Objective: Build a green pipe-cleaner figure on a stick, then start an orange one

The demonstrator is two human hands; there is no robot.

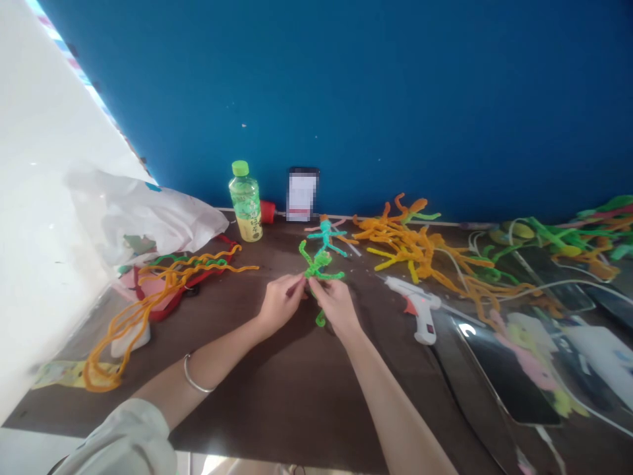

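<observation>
A bright green pipe-cleaner figure with curled ends is held between my two hands above the dark table. My left hand pinches it from the left with thumb and fingertips. From the right, my right hand grips it too, its thumb near the middle of the figure. One curled green end hangs below the fingers; part of the figure is hidden behind them. Just beyond it is a blue pipe-cleaner figure, with pinkish strands beside it.
A white glue gun lies right of my hands, its cord running forward. Orange pipe-cleaner figures pile behind it. A tablet lies at right. A bottle and a phone stand by the blue wall. Orange strands lie left.
</observation>
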